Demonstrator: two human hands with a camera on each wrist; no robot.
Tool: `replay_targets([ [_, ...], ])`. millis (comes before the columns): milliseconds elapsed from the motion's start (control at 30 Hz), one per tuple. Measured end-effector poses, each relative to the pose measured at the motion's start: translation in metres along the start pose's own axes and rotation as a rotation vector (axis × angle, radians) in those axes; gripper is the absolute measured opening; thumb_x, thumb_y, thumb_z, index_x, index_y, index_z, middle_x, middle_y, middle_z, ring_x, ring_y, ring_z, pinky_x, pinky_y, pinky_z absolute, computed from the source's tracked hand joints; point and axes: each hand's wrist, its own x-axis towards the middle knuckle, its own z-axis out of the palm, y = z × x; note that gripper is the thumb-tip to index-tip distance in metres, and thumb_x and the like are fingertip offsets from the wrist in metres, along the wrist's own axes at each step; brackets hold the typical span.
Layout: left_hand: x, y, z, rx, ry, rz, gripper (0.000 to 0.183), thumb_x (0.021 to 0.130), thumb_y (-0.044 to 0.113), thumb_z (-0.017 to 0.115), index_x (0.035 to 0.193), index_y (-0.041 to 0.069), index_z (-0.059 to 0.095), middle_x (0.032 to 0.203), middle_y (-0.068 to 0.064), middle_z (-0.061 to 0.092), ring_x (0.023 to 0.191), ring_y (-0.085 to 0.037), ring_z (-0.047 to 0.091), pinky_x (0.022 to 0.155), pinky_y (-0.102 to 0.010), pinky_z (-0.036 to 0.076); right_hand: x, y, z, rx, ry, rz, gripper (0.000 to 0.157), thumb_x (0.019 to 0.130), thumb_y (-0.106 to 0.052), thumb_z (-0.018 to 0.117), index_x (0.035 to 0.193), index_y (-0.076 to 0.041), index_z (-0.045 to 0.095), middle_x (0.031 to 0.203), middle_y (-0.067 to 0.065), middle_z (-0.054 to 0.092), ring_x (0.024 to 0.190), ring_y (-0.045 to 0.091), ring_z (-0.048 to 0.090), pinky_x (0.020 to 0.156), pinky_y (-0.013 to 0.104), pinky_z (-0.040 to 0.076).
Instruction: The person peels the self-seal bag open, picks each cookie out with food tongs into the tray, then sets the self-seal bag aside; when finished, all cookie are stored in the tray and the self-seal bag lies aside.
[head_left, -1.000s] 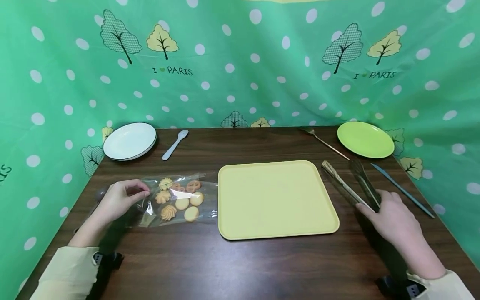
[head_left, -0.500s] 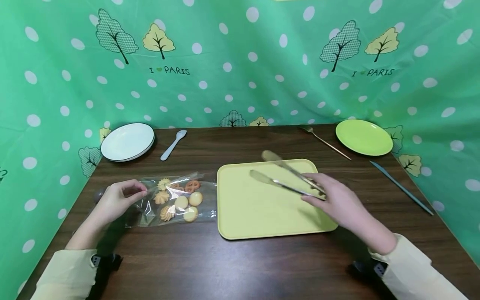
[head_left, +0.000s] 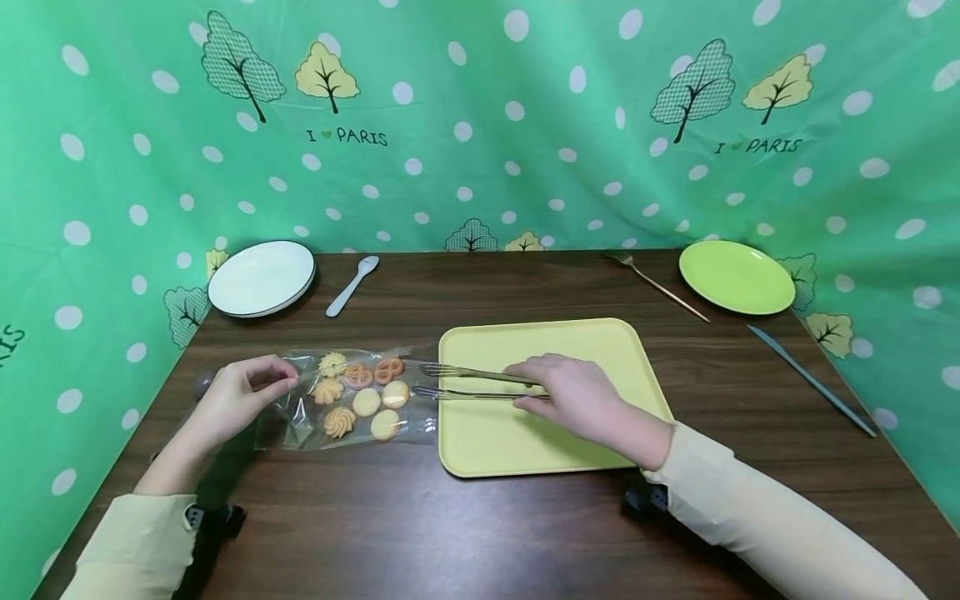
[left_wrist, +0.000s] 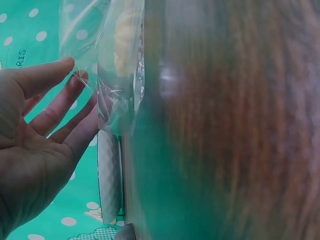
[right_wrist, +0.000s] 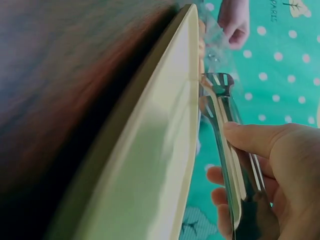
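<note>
A clear plastic bag (head_left: 300, 425) lies left of the tray, with several cookies (head_left: 367, 402) of round, swirled and pretzel shapes inside. My left hand (head_left: 243, 396) pinches the bag's left end between thumb and forefinger; the left wrist view shows the film (left_wrist: 82, 55) raised at those fingertips. In my right hand (head_left: 581, 398) are metal tongs (head_left: 480, 374), held over the yellow tray (head_left: 480, 454) and pointing left. Their tips overlap the bag's right end in the head view. The right wrist view shows thumb and fingers around the tongs (right_wrist: 225, 135), whose arms stand slightly apart.
A white plate (head_left: 261, 279) and pale spoon (head_left: 352, 286) lie at the back left. At the back right are a fork (head_left: 663, 287), a green plate (head_left: 737, 277) and a blue knife (head_left: 810, 379). A green polka-dot curtain (head_left: 480, 150) closes off the table's far side.
My right hand has picked up the tongs from the table's right side and carried them left across the tray to the bag. The left hand stays at the bag's left end.
</note>
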Motion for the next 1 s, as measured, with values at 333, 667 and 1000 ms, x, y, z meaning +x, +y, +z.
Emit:
replay_targets([
  [333,0.000,0.002,-0.001,-0.002,-0.007,-0.010,0.007,0.088,0.016,0.068,0.093,0.012,0.069,0.087,-0.001,0.068,0.074,-0.008,0.058,0.062,-0.022,0.047,0.028,-0.021,0.011,-0.027,-0.083,-0.055,0.042,0.084,-0.043,0.069,0.123,-0.028,0.062,0.113,-0.008,0.066,0.103,0.013,0.062,0.064,0.037,0.051],
  [667,-0.003,0.003,0.001,-0.008,-0.013,-0.021,0.006,0.088,0.017,0.069,0.092,0.013,0.068,0.087,-0.001,0.068,0.075,-0.008,0.058,0.063,-0.021,0.046,0.036,-0.026,0.022,0.006,-0.087,-0.071,0.040,0.086,-0.039,0.068,0.122,-0.024,0.062,0.114,-0.005,0.066,0.104,0.015,0.063,0.070,0.039,0.053],
  [1000,0.002,0.001,0.001,-0.018,-0.024,-0.023,0.008,0.088,0.017,0.068,0.094,0.012,0.069,0.089,-0.002,0.068,0.075,-0.011,0.059,0.062,-0.023,0.047,0.030,-0.021,0.022,0.009,-0.059,-0.049,0.040,0.086,-0.038,0.069,0.121,-0.021,0.063,0.116,-0.002,0.066,0.106,0.017,0.063,0.073,0.040,0.053],
])
